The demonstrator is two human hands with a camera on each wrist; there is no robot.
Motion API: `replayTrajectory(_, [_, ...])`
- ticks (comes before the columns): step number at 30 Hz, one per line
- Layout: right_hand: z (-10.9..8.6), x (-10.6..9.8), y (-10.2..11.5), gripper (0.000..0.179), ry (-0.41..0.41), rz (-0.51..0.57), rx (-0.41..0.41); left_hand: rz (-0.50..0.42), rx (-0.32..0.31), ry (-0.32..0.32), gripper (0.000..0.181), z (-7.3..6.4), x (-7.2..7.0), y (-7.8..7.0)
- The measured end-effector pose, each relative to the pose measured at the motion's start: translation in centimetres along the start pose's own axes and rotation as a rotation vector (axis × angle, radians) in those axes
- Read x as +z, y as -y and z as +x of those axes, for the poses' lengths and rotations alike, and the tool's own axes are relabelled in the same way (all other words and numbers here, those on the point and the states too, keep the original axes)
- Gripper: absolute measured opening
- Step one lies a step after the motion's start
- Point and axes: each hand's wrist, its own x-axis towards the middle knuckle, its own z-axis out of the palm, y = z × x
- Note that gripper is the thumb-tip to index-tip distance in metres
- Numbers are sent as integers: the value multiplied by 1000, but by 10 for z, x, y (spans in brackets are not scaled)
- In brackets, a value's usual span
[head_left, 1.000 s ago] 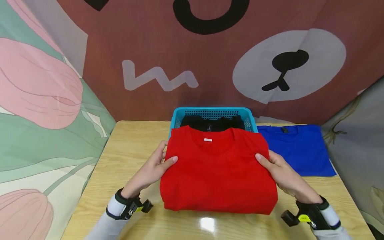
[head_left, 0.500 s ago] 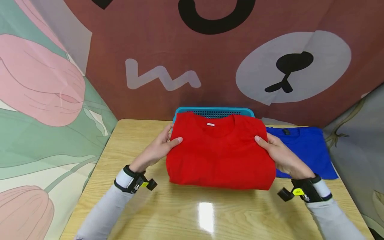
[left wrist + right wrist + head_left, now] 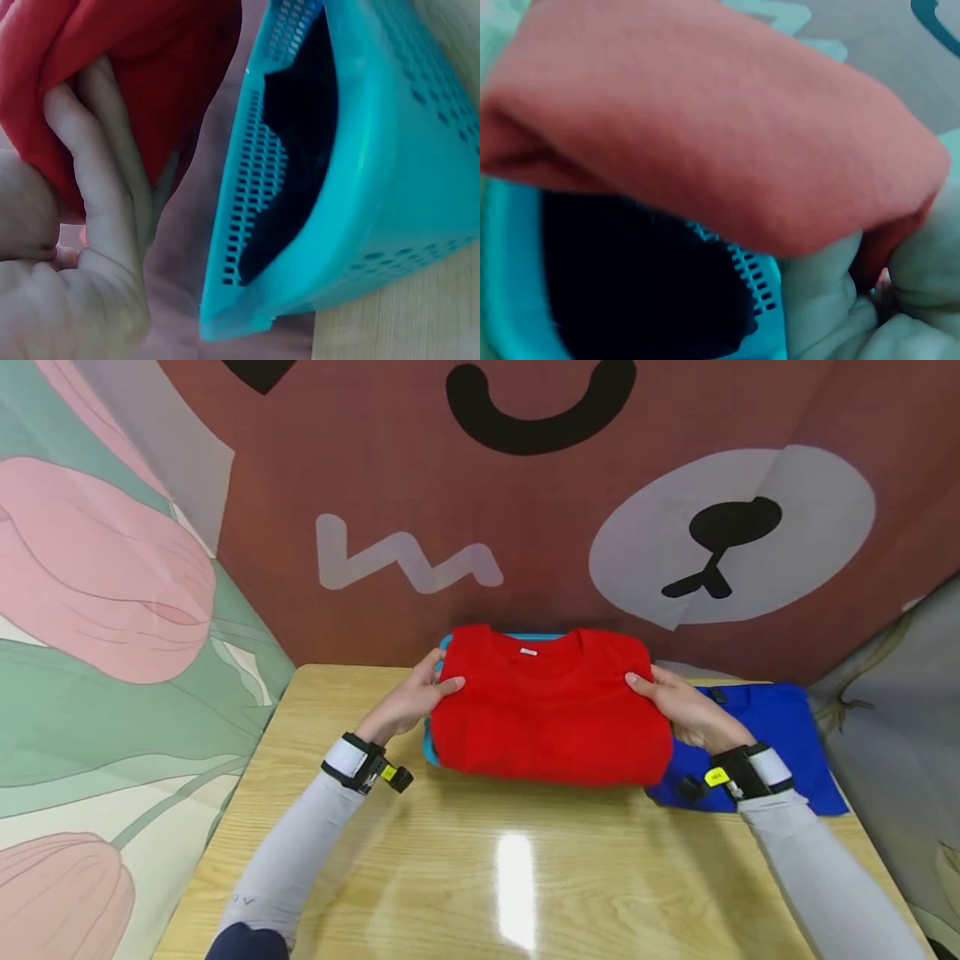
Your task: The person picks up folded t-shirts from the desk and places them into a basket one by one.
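Observation:
A folded red T-shirt [image 3: 551, 714] with a small white neck label is held up in the air, level between both hands. On its left side my left hand [image 3: 411, 700] grips the edge, thumb on top and fingers underneath. My right hand [image 3: 688, 708] pinches the opposite edge in the same way. Below the shirt stands a blue plastic basket [image 3: 367, 195], mostly hidden from the head view. Black cloth [image 3: 637, 277] lies inside it, and the wrist views show a gap between the red shirt and the basket rim.
A folded blue T-shirt [image 3: 780, 743] lies on the wooden table [image 3: 420, 877] at the right, partly under the right forearm. A brown printed cloth [image 3: 390, 468] hangs right behind the basket.
Both hands have carried the red shirt away from the body, toward the back of the table. It now covers most of the basket in the head view, where black cloth showed before.

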Motion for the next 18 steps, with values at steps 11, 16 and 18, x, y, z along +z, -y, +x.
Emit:
replayTrajectory(11, [34,-11,-5,59,-8,-70,87,140,-175,-48,64,31,-7,15])
replayTrajectory(16, [44,-13,-1,71,-29,-183,91,199,-160,-35,39,34,-5,15])
replayTrajectory(18, [48,-13,2,73,-41,-228,92,245,-160,-44,39,35,-4,11])
